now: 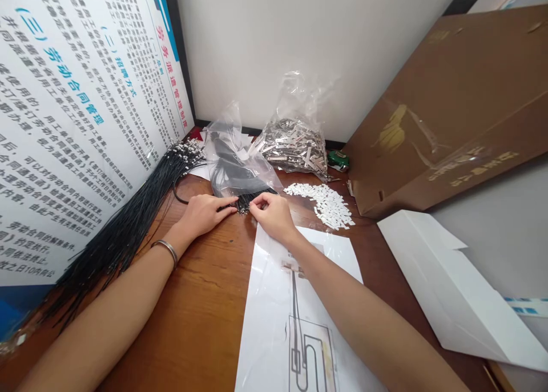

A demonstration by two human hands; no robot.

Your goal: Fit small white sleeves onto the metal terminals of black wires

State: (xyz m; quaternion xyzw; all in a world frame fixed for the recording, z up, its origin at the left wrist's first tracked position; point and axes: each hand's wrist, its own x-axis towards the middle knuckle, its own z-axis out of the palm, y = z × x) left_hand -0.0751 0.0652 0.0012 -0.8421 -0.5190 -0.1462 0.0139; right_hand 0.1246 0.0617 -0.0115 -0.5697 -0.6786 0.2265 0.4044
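My left hand lies on the wooden table, fingers stretched toward the ends of thin black wires sticking out of a clear plastic bag. My right hand is beside it, fingers pinched together at the same wire ends. A metal bangle is on my left wrist. Under my right forearm lies a white sheet with a drawing.
A long bundle of black wires lies along a printed poster board at left. A clear bag of metal strips and a pile of small white pieces sit behind. A brown cardboard box and a white carton stand at right.
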